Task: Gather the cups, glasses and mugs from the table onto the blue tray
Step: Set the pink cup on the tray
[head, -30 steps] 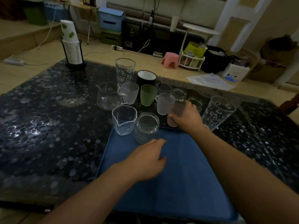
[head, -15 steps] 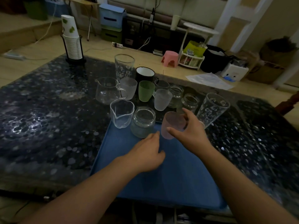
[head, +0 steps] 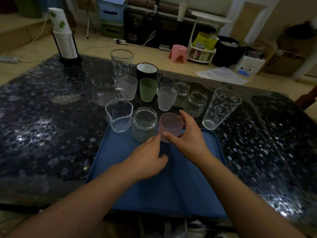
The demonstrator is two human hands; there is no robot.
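Note:
My right hand (head: pixel 187 140) grips a frosted pink cup (head: pixel 170 126) over the far edge of the blue tray (head: pixel 173 182). My left hand (head: pixel 147 160) hovers flat over the tray, fingers relaxed, holding nothing, its fingertips near the pink cup's base. A glass jar (head: pixel 144 123) and a spouted clear beaker (head: pixel 118 115) stand at the tray's far left corner. Behind them on the dark table are a green cup (head: pixel 148 90), frosted cups (head: pixel 166 98) (head: pixel 128 87), a black mug (head: pixel 146 70), a glass pitcher (head: pixel 103 91), other jars (head: pixel 196 103) and two tall printed glasses (head: pixel 221 108) (head: pixel 121 63).
A stack of paper cups (head: pixel 63 40) in a black holder stands at the table's far left corner. The pebble-patterned table (head: pixel 42 134) spreads to both sides of the tray. On the floor beyond are a pink stool (head: pixel 178 53), boxes and a white rack.
My right hand has carried the pink cup from among the table cluster toward me, down over the tray's far edge. My left hand has stayed over the tray.

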